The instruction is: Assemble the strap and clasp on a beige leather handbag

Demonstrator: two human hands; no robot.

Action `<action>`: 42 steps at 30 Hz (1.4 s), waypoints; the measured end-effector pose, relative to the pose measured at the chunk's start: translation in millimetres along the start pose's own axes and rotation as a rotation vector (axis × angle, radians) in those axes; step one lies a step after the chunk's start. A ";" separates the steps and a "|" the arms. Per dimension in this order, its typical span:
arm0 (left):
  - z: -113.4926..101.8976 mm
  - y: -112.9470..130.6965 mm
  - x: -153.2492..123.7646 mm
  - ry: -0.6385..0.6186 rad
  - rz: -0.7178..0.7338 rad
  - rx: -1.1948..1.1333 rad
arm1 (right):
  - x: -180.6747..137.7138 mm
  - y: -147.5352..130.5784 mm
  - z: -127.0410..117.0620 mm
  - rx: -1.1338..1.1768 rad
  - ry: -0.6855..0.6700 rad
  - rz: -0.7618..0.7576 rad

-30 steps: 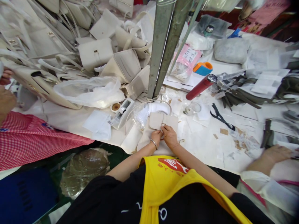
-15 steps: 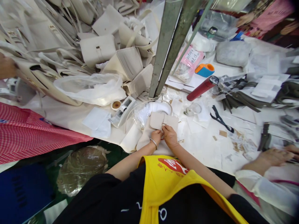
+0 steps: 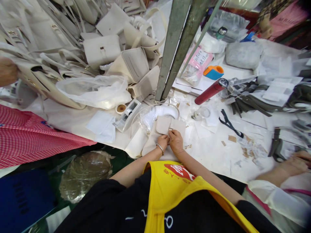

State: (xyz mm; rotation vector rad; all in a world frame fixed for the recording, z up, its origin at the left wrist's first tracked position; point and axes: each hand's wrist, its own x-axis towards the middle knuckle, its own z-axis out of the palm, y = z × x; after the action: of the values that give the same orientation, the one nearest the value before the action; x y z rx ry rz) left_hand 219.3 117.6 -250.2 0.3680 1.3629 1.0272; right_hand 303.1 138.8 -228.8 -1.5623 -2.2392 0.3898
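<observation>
Right hand [image 3: 176,140]: thumb and fingers drawn in to a narrow pinch on the front of a beige handbag [image 3: 163,125], just below its small metal clasp [image 3: 170,129]. Left hand [image 3: 162,142]: fingers curled in narrow, tips close to the right's; cannot tell what, if anything, they grip. Twisted bracelet [image 3: 159,149] on left wrist.

Handbag lies near the worktable's [image 3: 211,152] front edge, straight ahead of the wearer, flap on the far side. Small metal fitting [image 3: 188,147] just beside right wrist. Thin pale strap [image 3: 136,117] curves out to the bag's left and behind it.

Left of that: tape dispenser [image 3: 127,115], a tape roll [image 3: 120,109] next to it, white sheets [image 3: 103,126] nearer the edge. Beyond, translucent plastic bag [image 3: 94,92] against a heap of beige handbags [image 3: 102,51]. Metal post [image 3: 173,48] rises behind the work.

Right: black strap [image 3: 229,123], clear round container [image 3: 205,113], red flask [image 3: 210,92] tilted, orange-and-blue roll [image 3: 213,72], pink packet [image 3: 200,60] with handwritten label. Dark straps [image 3: 250,97] heaped farther right.

Co-workers' hands: one at far left [image 3: 7,72], one at right edge [image 3: 295,163], blurred.
</observation>
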 end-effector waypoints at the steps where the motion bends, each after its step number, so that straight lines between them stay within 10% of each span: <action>1: 0.1 -0.1 0.0 0.000 0.001 0.003 | -0.3 -0.8 -1.0 -0.007 -0.005 -0.004; 21: -0.7 6.1 -4.7 -0.013 -0.005 0.022 | -9.7 0.9 2.6 0.185 0.012 -0.091; 28: -0.6 12.0 -9.8 -0.089 -0.015 -0.050 | -0.1 7.7 -14.0 0.243 0.099 0.293; 35: -3.8 19.1 -17.1 -0.117 -0.007 -0.064 | 13.4 12.2 -26.3 0.330 -0.101 0.236; 42: -4.4 12.0 -11.9 -0.158 -0.002 -0.061 | 35.5 2.9 -25.4 0.502 -0.359 0.773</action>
State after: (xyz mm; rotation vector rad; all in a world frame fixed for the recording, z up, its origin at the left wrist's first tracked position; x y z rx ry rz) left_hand 212.0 113.5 -234.9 0.3940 1.1872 1.0146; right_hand 306.2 173.4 -202.3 -2.0989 -1.4514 1.4100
